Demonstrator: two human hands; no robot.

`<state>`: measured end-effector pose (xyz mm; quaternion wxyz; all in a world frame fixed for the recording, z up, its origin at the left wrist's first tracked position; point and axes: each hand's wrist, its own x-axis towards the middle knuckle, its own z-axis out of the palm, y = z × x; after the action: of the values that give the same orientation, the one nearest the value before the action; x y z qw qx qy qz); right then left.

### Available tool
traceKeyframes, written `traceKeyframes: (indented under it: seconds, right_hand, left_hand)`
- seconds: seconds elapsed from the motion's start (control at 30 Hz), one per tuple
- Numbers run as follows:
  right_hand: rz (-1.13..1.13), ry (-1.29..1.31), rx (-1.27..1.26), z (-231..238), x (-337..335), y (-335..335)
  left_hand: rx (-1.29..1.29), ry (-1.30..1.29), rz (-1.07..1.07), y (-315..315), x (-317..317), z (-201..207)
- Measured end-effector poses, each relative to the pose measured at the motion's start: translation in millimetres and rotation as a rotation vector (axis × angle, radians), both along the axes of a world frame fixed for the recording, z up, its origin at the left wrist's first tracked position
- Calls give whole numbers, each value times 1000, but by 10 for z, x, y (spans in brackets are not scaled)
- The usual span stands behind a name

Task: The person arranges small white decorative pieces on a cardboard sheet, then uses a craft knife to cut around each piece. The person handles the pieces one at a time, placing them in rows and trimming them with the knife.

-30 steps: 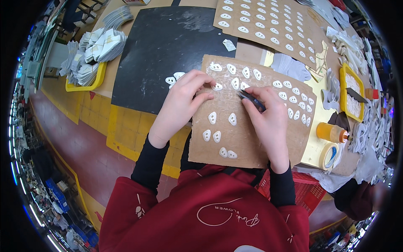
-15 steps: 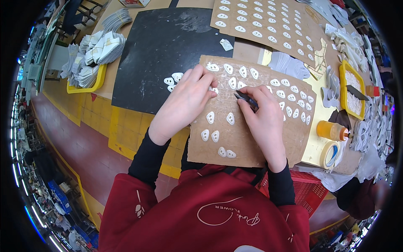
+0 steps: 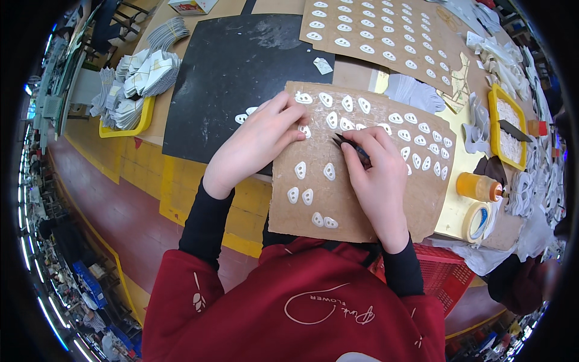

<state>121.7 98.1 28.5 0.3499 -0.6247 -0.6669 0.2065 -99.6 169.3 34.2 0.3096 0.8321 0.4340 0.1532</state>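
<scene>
A brown cardboard sheet [image 3: 338, 202] lies in front of me, dotted with small white two-holed pieces [image 3: 329, 172]. My right hand [image 3: 380, 175] is closed round black tweezers [image 3: 347, 143], their two tips slightly apart just above the cardboard. At the sheet's upper left, my left hand [image 3: 259, 142] is closed, thumb and forefinger at one white piece [image 3: 305, 131]. That hand partly covers more white pieces [image 3: 241, 119] on the black mat [image 3: 223, 78].
Another cardboard sheet [image 3: 374, 33] with rows of white pieces lies beyond. To the right are a yellow tray [image 3: 496, 136] with a knife [image 3: 514, 131], an orange-filled bottle [image 3: 476, 186] and a tape roll [image 3: 476, 222]. A yellow bin [image 3: 145, 117] of bundled pieces stands left.
My left hand has shifted slightly left and covers more of the pieces on the black mat. The tweezers' tips have moved slightly left and now show apart.
</scene>
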Motion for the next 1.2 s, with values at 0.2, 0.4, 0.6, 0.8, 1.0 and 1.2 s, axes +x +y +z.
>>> traceKeyframes:
  seconds: [0.2,0.4,0.6,0.8,1.0,1.2]
  right_hand:
    - [-32,-86,99,155,-56,-39]
    - [99,-47,46,222,-63,127]
    - [148,-164,-72,57,-149,303]
    - [124,25,-133,-17,-171,360]
    - [117,124,-162,1,-266,351]
    - [108,-46,-102,60,-167,267]
  left_hand:
    - [3,-85,71,-104,3,-33]
    - [-18,-108,135,-176,19,-47]
    - [-58,-209,192,-209,16,-69]
    - [-9,-193,189,-245,41,-80]
    - [38,-241,202,-223,24,-126]
    - [15,-330,361,-233,53,-178]
